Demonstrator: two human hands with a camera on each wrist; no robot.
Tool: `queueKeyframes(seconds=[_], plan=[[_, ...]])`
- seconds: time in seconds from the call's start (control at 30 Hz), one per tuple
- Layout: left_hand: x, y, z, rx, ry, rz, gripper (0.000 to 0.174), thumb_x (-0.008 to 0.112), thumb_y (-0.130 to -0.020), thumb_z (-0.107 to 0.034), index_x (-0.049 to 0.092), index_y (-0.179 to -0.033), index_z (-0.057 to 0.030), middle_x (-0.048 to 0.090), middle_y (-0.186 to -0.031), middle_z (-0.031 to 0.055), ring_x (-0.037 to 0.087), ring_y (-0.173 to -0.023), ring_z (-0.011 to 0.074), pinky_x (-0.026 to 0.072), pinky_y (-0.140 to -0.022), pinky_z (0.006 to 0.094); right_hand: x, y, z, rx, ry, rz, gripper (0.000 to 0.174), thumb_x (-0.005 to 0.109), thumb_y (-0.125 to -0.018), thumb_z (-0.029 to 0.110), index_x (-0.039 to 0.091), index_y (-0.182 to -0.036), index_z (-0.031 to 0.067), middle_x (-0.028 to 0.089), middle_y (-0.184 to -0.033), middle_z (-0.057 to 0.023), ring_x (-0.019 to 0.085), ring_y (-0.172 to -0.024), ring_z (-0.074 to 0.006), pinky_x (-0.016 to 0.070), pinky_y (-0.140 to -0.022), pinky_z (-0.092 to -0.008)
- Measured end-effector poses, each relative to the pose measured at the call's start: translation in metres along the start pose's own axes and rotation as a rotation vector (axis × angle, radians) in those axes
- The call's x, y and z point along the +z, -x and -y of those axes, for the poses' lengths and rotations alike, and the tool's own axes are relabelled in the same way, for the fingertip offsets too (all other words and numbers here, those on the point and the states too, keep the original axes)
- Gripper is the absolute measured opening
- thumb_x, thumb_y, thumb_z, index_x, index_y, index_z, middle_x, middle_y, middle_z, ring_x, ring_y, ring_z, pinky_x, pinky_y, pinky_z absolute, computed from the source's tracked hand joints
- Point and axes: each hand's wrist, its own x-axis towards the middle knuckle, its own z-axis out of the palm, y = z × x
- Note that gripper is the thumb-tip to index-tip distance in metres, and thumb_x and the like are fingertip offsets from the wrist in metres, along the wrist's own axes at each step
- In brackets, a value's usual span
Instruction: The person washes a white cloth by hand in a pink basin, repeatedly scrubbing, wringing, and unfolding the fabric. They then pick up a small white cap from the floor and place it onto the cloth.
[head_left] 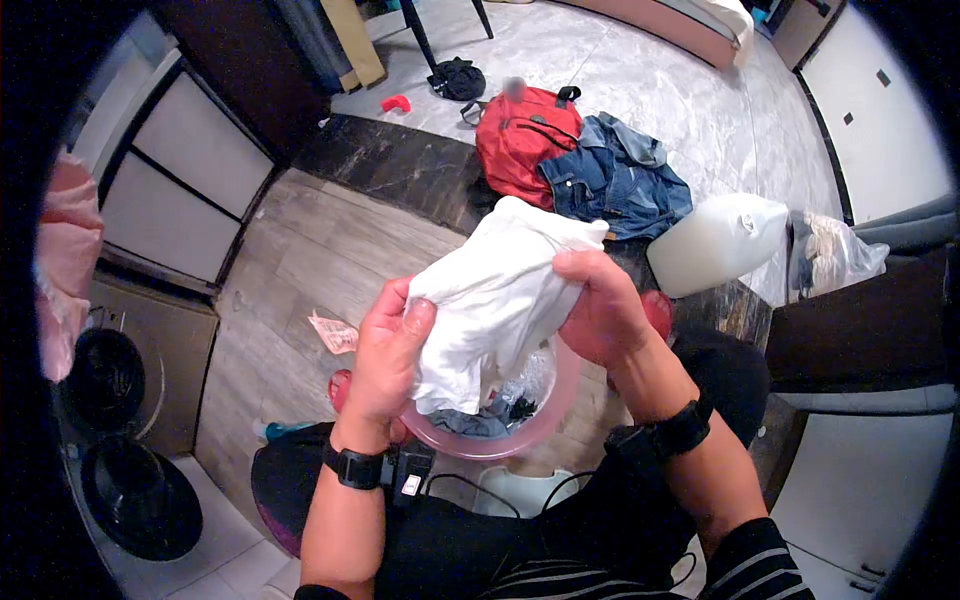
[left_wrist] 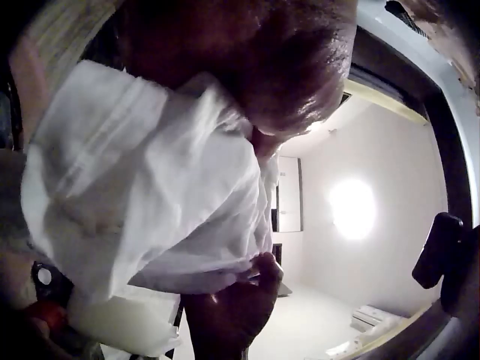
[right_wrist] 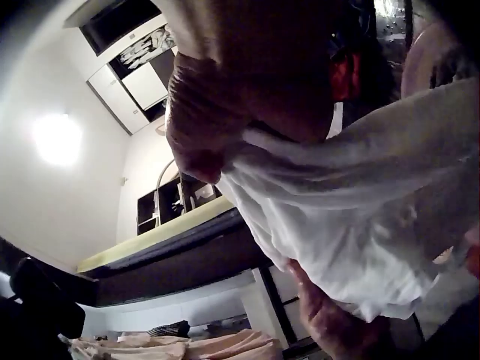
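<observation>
A white cloth garment is stretched between both hands above a pink basin. My left hand grips its left side, thumb lying on top of the fabric. The right hand pinches the upper right edge between thumb and fingers. Below the cloth, the basin holds water with suds and a grey-blue wet cloth. In the left wrist view the white fabric hangs in folds from the hands. From the right wrist, creases in the cloth run from one hand to the other.
Beyond the basin lie a red backpack and blue denim clothing. A large whitish jug stands to the right, beside a plastic bag. Black pans are at lower left. A small pink wrapper lies on the wooden floor.
</observation>
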Motion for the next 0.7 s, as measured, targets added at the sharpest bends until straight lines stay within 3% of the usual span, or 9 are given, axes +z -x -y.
queueKeyframes(seconds=[0.23, 0.33, 0.43, 0.53, 0.63, 0.67, 0.7], plan=[[0.004, 0.002, 0.002, -0.033, 0.006, 0.021, 0.035, 0.055, -0.094, -0.019, 0.049, -0.123, 0.0003, 0.06, -0.116, 0.0105, 0.058, -0.104, 0.016, 0.0454, -0.093, 0.0319, 0.0, -0.002, -0.001, -0.038, 0.01, -0.05, 0.036, 0.055, -0.083, 0.017, 0.056, -0.116, 0.004, 0.064, -0.107, -0.0095, 0.063, -0.094, -0.0231, 0.0491, -0.087, -0.0379], [0.009, 0.004, 0.003, 0.009, -0.019, 0.037, 0.037, 0.055, -0.095, -0.019, 0.048, -0.125, 0.0008, 0.059, -0.118, 0.011, 0.057, -0.105, 0.0165, 0.0449, -0.094, 0.0318, -0.006, -0.004, 0.0, -0.026, -0.064, -0.029, 0.038, 0.054, -0.086, 0.018, 0.052, -0.121, 0.0035, 0.062, -0.11, -0.0103, 0.061, -0.1, -0.023, 0.0461, -0.093, -0.0375], [0.01, 0.003, 0.006, -0.005, 0.0, 0.046, 0.038, 0.054, -0.095, -0.021, 0.047, -0.126, 0.001, 0.058, -0.119, 0.0112, 0.057, -0.106, 0.017, 0.0448, -0.094, 0.0325, -0.002, -0.005, -0.002, -0.074, -0.123, -0.146, 0.033, 0.052, -0.088, 0.019, 0.053, -0.118, 0.0047, 0.063, -0.108, -0.0099, 0.061, -0.101, -0.0232, 0.0458, -0.094, -0.0378], [0.017, 0.003, -0.003, -0.036, -0.07, 0.029, 0.037, 0.05, -0.097, -0.023, 0.048, -0.125, 0.0014, 0.058, -0.119, 0.012, 0.058, -0.105, 0.0172, 0.0457, -0.093, 0.0328, 0.0, -0.003, -0.001, -0.083, -0.101, -0.132, 0.027, 0.053, -0.09, 0.023, 0.055, -0.112, 0.0057, 0.063, -0.102, -0.0072, 0.06, -0.095, -0.0199, 0.0467, -0.088, -0.0356], [0.024, -0.002, 0.007, -0.06, 0.071, -0.066, 0.036, 0.047, -0.098, -0.028, 0.05, -0.12, 0.0013, 0.06, -0.114, 0.0121, 0.06, -0.1, 0.0166, 0.0478, -0.089, 0.0322, 0.011, 0.0, -0.006, -0.055, 0.071, -0.192, 0.026, 0.054, -0.092, 0.027, 0.057, -0.107, 0.0063, 0.06, -0.093, -0.0032, 0.059, -0.087, -0.0154, 0.0466, -0.081, -0.0319], [0.026, -0.004, 0.011, -0.058, 0.111, -0.1, 0.037, 0.046, -0.099, -0.03, 0.051, -0.118, 0.0009, 0.061, -0.111, 0.0116, 0.06, -0.098, 0.0162, 0.0484, -0.087, 0.0318, 0.005, 0.0, -0.011, -0.068, 0.116, -0.092, 0.026, 0.061, -0.09, 0.025, 0.058, -0.107, 0.005, 0.064, -0.092, -0.0061, 0.061, -0.092, -0.0186, 0.0489, -0.082, -0.0323], [0.027, -0.007, 0.014, -0.054, 0.152, -0.135, 0.038, 0.044, -0.099, -0.033, 0.052, -0.115, 0.0005, 0.061, -0.108, 0.0112, 0.061, -0.097, 0.0158, 0.049, -0.085, 0.0314, 0.005, -0.002, -0.029, -0.132, 0.291, -0.16, 0.025, 0.061, -0.089, 0.024, 0.057, -0.105, 0.0048, 0.063, -0.097, -0.0071, 0.061, -0.092, -0.0198, 0.048, -0.082, -0.0308]])
